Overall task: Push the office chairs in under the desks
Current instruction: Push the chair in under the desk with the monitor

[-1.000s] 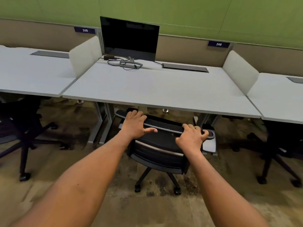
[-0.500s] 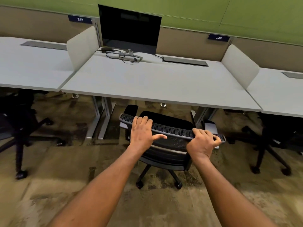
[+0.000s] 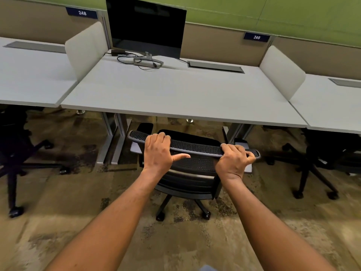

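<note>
Since the earlier frame both hands have shifted right along the chair [image 3: 191, 173] top, and the desk [image 3: 175, 94] edge looms nearer in view. Left hand [image 3: 159, 153] lies over the mesh top rail, fingers curled over its far side and thumb stretched out along the backrest, a loose hold on the rail, not a tight fist. Right hand [image 3: 233, 160] is wrapped round the rail near its right end, clenched on it. This chair stands in front of the middle desk, seat front about at the desk edge, backrest and wheels out on the carpet; it is not yet tucked in.

To do this well, push level and evenly with both hands so the chair rolls straight between the desk legs [image 3: 117, 139]. Armrests sit close under the desk edge, so they may catch; ease forward slowly and stop when the backrest meets the edge. Two more chairs, left [image 3: 13, 153] and right [image 3: 328, 161], appear partly out too.
</note>
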